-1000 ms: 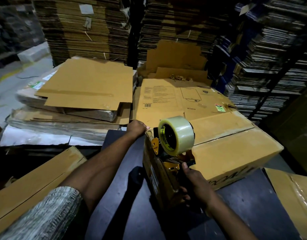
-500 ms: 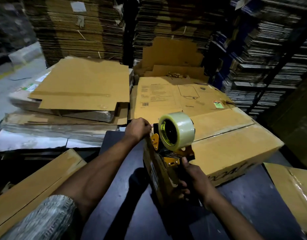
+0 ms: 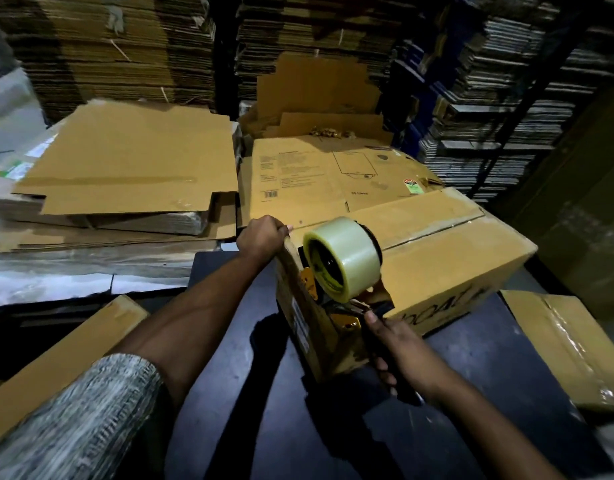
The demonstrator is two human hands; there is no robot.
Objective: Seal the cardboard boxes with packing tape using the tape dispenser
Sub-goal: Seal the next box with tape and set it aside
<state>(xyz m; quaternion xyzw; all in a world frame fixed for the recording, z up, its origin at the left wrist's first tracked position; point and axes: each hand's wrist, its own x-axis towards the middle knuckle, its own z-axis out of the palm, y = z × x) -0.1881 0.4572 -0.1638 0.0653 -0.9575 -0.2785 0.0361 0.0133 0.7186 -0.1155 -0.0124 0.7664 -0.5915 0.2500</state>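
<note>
A brown cardboard box point(image 3: 447, 268) lies on a dark table point(image 3: 471, 375), its two top flaps closed with an open seam between them. My left hand point(image 3: 262, 235) grips the box's near left top corner. My right hand point(image 3: 400, 355) is wrapped around the handle of a tape dispenser point(image 3: 343, 306), which presses against the box's near end face. A roll of clear tape point(image 3: 343, 259) sits on the dispenser, level with the box's top edge.
Flattened cartons point(image 3: 132, 168) are stacked at the left, and a printed flat carton point(image 3: 326, 178) lies behind the box. A taped box point(image 3: 575, 344) sits at the right, another long box point(image 3: 56, 368) at the lower left. Tall stacks of cardboard point(image 3: 125, 46) fill the background.
The dispenser and my right hand have moved slightly up the box's end face toward the top edge. My left hand stays on the corner.
</note>
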